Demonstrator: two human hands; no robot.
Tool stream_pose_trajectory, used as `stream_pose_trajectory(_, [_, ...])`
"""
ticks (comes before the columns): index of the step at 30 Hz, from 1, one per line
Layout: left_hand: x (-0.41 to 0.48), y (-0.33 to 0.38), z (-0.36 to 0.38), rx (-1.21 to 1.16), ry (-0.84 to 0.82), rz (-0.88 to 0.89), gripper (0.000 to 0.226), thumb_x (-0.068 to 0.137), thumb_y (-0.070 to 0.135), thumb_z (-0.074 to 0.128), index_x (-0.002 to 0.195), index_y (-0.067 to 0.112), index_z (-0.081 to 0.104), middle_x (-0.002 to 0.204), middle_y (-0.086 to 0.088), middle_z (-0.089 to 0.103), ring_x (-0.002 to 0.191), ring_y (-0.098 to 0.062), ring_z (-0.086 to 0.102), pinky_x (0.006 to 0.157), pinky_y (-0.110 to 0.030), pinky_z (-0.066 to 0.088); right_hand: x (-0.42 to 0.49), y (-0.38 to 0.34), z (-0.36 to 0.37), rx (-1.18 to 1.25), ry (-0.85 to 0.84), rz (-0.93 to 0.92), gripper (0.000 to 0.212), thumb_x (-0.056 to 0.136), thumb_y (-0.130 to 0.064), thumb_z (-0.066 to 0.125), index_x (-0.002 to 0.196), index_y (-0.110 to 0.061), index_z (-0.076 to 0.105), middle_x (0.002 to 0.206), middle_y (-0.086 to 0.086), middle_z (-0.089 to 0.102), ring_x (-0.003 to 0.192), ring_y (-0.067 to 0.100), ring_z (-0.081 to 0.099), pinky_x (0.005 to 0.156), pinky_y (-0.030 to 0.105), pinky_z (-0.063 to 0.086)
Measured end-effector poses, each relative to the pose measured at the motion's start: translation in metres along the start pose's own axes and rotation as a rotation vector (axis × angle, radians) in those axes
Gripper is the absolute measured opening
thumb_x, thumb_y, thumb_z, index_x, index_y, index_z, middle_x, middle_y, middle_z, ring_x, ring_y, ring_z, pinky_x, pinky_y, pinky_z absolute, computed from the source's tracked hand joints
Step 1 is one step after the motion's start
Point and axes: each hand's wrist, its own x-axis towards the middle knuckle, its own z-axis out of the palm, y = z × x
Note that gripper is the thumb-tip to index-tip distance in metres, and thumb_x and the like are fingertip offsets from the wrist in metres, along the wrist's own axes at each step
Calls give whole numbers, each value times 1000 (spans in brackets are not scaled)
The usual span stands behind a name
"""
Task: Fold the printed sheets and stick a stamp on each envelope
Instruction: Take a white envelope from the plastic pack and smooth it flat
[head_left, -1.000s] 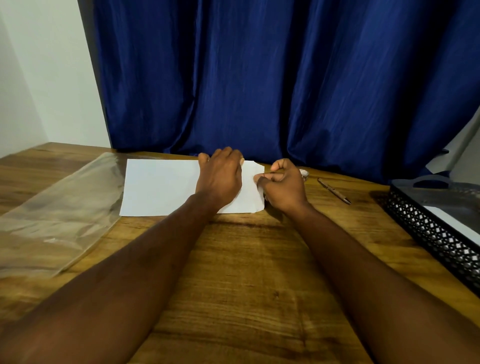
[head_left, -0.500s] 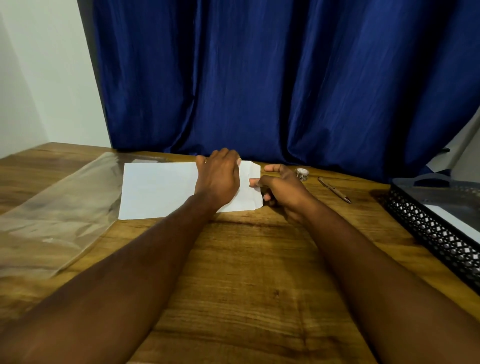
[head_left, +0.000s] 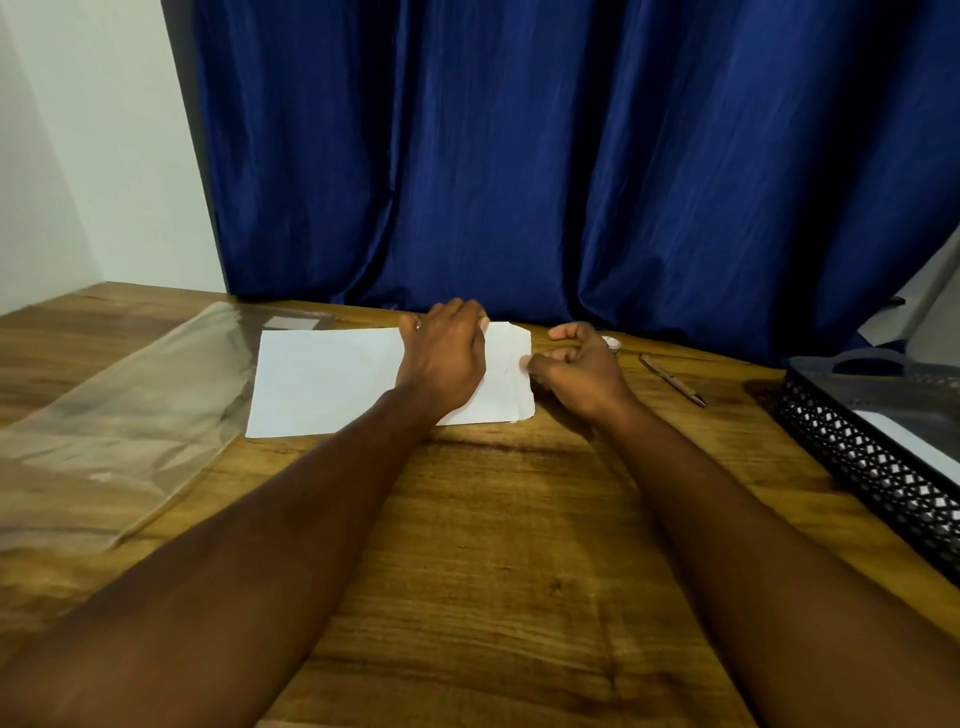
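Observation:
A white envelope (head_left: 327, 382) lies flat on the wooden table near the blue curtain. My left hand (head_left: 444, 356) presses palm-down on its right half, fingers spread. My right hand (head_left: 582, 371) sits at the envelope's right edge, thumb and fingertips pinched together against that edge; whether a stamp is between them is hidden. A small round roll (head_left: 613, 343) peeks out just behind my right hand.
A clear plastic sleeve (head_left: 119, 421) lies on the left of the table (head_left: 509, 545). A pen (head_left: 672, 387) rests right of my right hand. A black mesh tray (head_left: 878, 462) holding white sheets stands at the right edge.
My right hand slid a little to the right along the envelope's right edge and curled its fingers tighter. My left hand stayed pressed on the envelope.

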Motion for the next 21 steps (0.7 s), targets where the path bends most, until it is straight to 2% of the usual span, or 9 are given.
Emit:
stream_pose_trajectory(2, [-2,-1,1,-41,-19,15,16,108,22,41,115,23,56,112,1,62,106,-20,56,97,-43,30,-2,4,3,-27,-55,5,54,85,-26,87,127,-26,53,102,4,73,94,22,74,85,44,64])
stream_pose_trajectory(4, [-3,0,1,-95,-74,35,10,106,21,45,113,25,51,111,3,60,107,-21,55,94,-41,30,-4,7,3,-82,-72,-46,54,85,-25,87,128,-25,54,96,5,74,87,22,75,79,43,64])
stream_pose_trajectory(8, [-8,-1,3,-137,-363,35,37,100,34,62,133,29,46,140,3,46,130,-19,42,110,-47,31,-2,15,-3,-185,-12,-126,45,88,-16,84,122,-23,55,78,-2,67,70,14,65,63,31,51])
stream_pose_trajectory(10, [-11,-4,6,-201,-478,28,31,101,33,62,130,32,53,146,5,42,138,-18,37,116,-48,30,0,19,-6,-228,-29,-153,42,89,-16,83,121,-23,55,76,-2,68,68,13,64,62,30,48])
stream_pose_trajectory(12, [-11,-6,9,-244,-552,3,23,104,29,57,126,34,60,148,8,45,140,-18,38,118,-49,30,1,20,-8,-211,-57,-143,37,93,-20,78,121,-26,55,83,1,74,70,15,66,62,31,49])
stream_pose_trajectory(14, [-11,-5,10,-253,-569,-11,21,105,28,55,124,36,61,148,9,47,139,-17,40,118,-48,32,3,17,-10,-143,-108,-90,34,96,-23,73,124,-28,55,90,3,78,70,16,64,62,32,48])
stream_pose_trajectory(18, [-11,-5,11,-272,-534,-13,19,104,29,58,121,35,62,143,9,51,134,-16,43,112,-39,37,10,16,-15,19,-216,3,43,96,-12,68,134,-26,54,97,8,81,70,16,61,63,35,48])
stream_pose_trajectory(21, [-11,-5,11,-296,-523,-28,23,103,30,59,126,35,58,142,9,53,131,-16,46,108,-36,40,11,23,-14,-84,-178,-91,48,94,-13,76,134,-24,53,97,0,82,84,12,74,80,37,60])
